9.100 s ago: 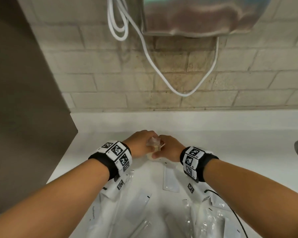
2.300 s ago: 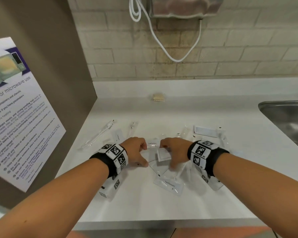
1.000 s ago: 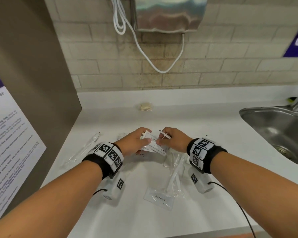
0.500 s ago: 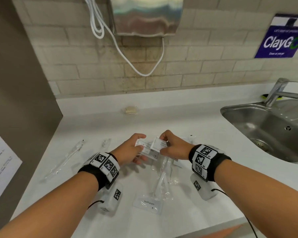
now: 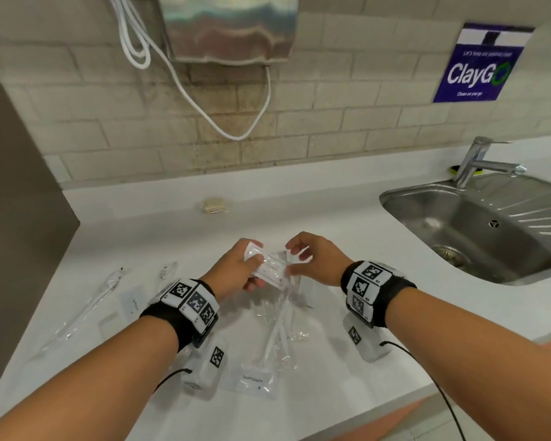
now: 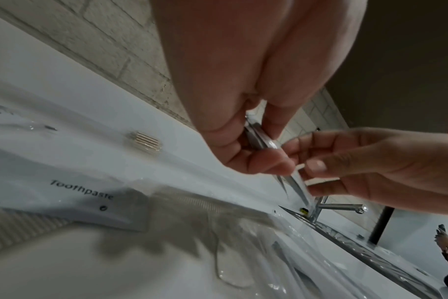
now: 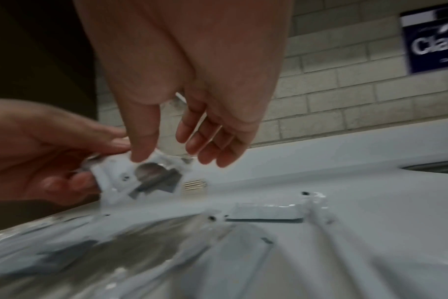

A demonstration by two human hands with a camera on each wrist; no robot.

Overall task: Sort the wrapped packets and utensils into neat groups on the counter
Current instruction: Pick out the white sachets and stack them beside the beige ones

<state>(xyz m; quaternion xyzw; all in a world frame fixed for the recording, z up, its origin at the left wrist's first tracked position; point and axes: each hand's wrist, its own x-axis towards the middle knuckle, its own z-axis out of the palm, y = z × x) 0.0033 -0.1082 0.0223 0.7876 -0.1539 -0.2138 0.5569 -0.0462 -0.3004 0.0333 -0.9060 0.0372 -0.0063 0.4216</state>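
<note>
The left hand [image 5: 236,270] grips a stack of packets [image 5: 269,270] above the surface [image 5: 347,237]. The right hand [image 5: 315,259], fingers loosely spread, touches the stack's edge with its thumb.

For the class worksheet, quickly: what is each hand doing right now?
Left hand: closed, gripping a small stack of white packets.
Right hand: fingers relaxed, thumb touching the stack's near end; counts as open.
</note>
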